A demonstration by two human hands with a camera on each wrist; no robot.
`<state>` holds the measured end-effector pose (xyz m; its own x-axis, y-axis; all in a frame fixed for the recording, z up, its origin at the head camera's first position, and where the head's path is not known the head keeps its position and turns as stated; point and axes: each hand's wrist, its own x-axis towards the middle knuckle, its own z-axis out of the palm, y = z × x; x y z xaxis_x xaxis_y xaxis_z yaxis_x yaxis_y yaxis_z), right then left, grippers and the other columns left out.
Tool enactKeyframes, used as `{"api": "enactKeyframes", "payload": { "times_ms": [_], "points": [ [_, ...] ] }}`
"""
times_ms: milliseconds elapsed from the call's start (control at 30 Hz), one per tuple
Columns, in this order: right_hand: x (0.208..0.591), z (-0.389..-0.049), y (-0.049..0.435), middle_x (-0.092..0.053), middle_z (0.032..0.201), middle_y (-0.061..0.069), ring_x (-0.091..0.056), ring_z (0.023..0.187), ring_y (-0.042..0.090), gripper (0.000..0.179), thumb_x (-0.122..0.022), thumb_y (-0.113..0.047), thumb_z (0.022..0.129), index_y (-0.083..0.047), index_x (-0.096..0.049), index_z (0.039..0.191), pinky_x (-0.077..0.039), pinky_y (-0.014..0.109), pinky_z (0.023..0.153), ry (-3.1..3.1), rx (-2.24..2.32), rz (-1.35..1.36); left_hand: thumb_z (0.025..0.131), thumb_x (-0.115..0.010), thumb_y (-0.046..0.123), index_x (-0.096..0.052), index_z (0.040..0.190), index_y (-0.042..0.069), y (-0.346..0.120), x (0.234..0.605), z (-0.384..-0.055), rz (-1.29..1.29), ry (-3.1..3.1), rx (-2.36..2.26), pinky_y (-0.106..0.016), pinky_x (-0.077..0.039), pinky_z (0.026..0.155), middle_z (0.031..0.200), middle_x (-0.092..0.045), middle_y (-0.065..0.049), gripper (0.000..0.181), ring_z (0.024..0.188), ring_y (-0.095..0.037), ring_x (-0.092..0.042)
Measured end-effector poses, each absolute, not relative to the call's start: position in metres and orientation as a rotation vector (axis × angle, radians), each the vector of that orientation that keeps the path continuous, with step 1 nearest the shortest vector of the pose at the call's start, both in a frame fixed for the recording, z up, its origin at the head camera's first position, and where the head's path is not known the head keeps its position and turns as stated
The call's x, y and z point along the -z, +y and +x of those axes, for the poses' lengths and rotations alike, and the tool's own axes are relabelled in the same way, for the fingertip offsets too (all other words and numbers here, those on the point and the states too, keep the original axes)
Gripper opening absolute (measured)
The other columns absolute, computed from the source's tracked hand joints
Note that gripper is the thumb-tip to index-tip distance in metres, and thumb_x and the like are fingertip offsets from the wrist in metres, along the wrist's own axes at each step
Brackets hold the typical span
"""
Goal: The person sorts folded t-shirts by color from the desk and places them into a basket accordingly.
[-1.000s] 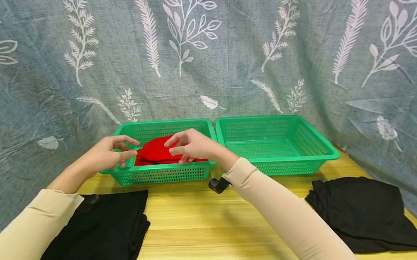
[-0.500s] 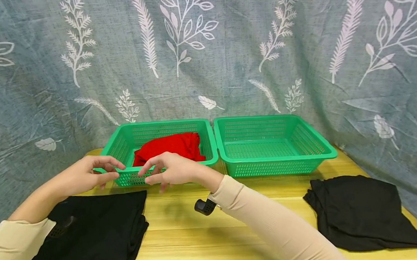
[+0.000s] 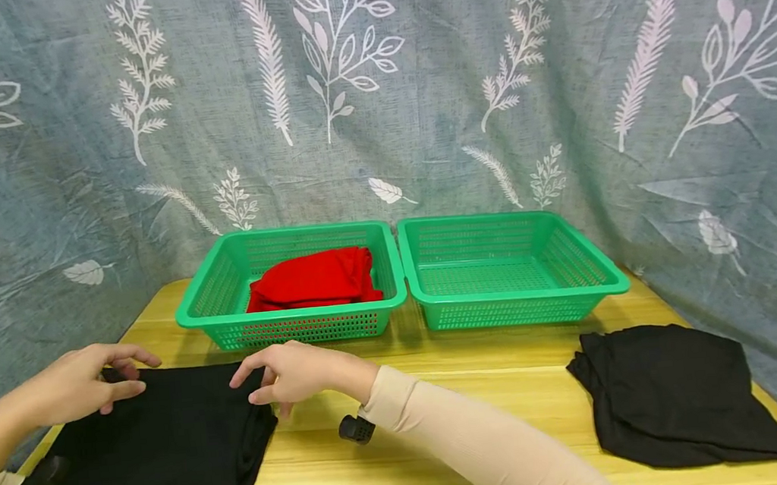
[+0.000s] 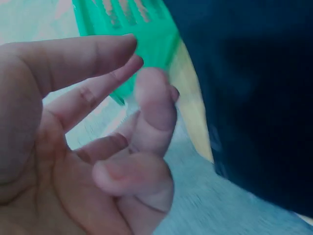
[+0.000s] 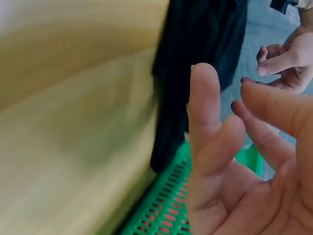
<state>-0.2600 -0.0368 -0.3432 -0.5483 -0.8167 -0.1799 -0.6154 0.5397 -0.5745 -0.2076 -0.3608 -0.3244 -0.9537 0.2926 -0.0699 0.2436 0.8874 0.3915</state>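
A folded black cloth (image 3: 164,443) lies at the left of the wooden table. My left hand (image 3: 84,384) hovers over its far left corner, fingers loosely bent and holding nothing. Above the cloth's far right corner is my right hand (image 3: 296,373), also with loosely bent fingers and nothing in them. In the left wrist view the fingers (image 4: 156,103) stand apart from the dark cloth (image 4: 254,88). The right wrist view shows a gap between the fingers (image 5: 205,98) and the cloth (image 5: 200,44). A folded red cloth (image 3: 316,279) lies in the left green basket (image 3: 298,313).
A second green basket (image 3: 516,295) stands beside the first at the back. Another black cloth (image 3: 681,394) lies at the table's right side. The wooden table (image 3: 436,414) reaches back to a grey-blue patterned curtain (image 3: 418,95).
Both hands have moved from over the left basket down and left to above the left black cloth. The red cloth has stayed in the basket, now fully in view.
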Motion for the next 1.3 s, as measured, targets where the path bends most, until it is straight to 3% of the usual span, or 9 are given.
{"api": "enactKeyframes", "payload": {
  "times_ms": [133,300,400,533,567,833,1067,1300],
  "points": [
    [0.348,-0.253,-0.044,-0.076,0.074,-0.006,-0.076,0.064,0.007,0.039,-0.064,-0.023,0.110,-0.031,-0.064,0.148,-0.048,0.011,0.091,2.377,0.556,-1.198,0.101,-0.075,0.021,-0.061,0.143,-0.001,-0.377,0.334,-0.203,0.297,2.940,-0.508,-0.033,-0.047,0.061,0.118,-0.068,-0.025,0.049,0.066,-0.017,-0.060],
    [0.353,-0.249,-0.051,-0.063,0.058,-0.005,-0.074,0.060,0.006,0.033,-0.065,-0.025,0.109,-0.034,-0.070,0.141,-0.042,0.013,0.061,2.405,0.524,-1.146,0.096,-0.080,0.021,-0.062,0.141,-0.003,-0.392,0.347,-0.197,0.224,2.951,-0.474,-0.036,-0.047,0.065,0.120,-0.064,-0.034,0.054,0.067,-0.019,-0.060],
    [0.356,-0.248,-0.052,-0.054,0.051,-0.003,-0.074,0.058,0.008,0.028,-0.068,-0.025,0.108,-0.033,-0.076,0.134,-0.042,0.016,0.050,2.404,0.583,-1.046,0.091,-0.085,0.023,-0.066,0.136,-0.002,-0.399,0.352,-0.195,0.199,3.014,-0.418,-0.045,-0.052,0.069,0.119,-0.065,-0.035,0.055,0.081,-0.033,-0.066],
    [0.358,-0.247,-0.053,-0.049,0.048,-0.003,-0.073,0.056,0.010,0.024,-0.070,-0.024,0.106,-0.031,-0.080,0.127,-0.048,0.018,0.051,2.397,0.658,-0.949,0.085,-0.090,0.028,-0.070,0.129,-0.002,-0.404,0.358,-0.194,0.156,3.090,-0.345,-0.060,-0.052,0.076,0.118,-0.068,-0.037,0.057,0.105,-0.053,-0.064],
    [0.358,-0.247,-0.053,-0.048,0.048,-0.004,-0.073,0.056,0.010,0.023,-0.070,-0.024,0.106,-0.031,-0.080,0.127,-0.049,0.018,0.051,2.402,0.651,-0.941,0.085,-0.090,0.029,-0.070,0.129,-0.002,-0.405,0.359,-0.194,0.141,3.088,-0.345,-0.061,-0.052,0.076,0.117,-0.068,-0.038,0.058,0.105,-0.054,-0.064],
    [0.356,-0.246,-0.049,-0.049,0.053,-0.006,-0.074,0.057,0.011,0.027,-0.070,-0.026,0.107,-0.031,-0.078,0.132,-0.054,0.019,0.057,2.426,0.580,-0.963,0.090,-0.086,0.025,-0.066,0.133,-0.003,-0.402,0.369,-0.193,0.053,3.016,-0.450,-0.049,-0.051,0.070,0.109,-0.068,-0.032,0.055,0.090,-0.042,-0.067],
    [0.359,-0.247,-0.035,-0.043,0.050,-0.005,-0.074,0.058,0.013,0.027,-0.071,-0.026,0.106,-0.030,-0.078,0.132,-0.051,0.019,0.055,2.413,0.577,-0.955,0.091,-0.086,0.026,-0.067,0.133,-0.001,-0.389,0.374,-0.190,0.065,2.994,-0.535,-0.039,-0.049,0.067,0.105,-0.069,-0.026,0.053,0.069,-0.019,-0.062],
    [0.359,-0.246,-0.017,-0.043,0.050,-0.006,-0.072,0.056,0.012,0.027,-0.070,-0.026,0.107,-0.028,-0.078,0.133,-0.052,0.019,0.063,2.441,0.530,-1.030,0.092,-0.085,0.026,-0.068,0.132,0.000,-0.374,0.375,-0.190,0.108,2.975,-0.567,-0.038,-0.049,0.067,0.106,-0.068,-0.024,0.050,0.069,-0.019,-0.062]
  ]
}}
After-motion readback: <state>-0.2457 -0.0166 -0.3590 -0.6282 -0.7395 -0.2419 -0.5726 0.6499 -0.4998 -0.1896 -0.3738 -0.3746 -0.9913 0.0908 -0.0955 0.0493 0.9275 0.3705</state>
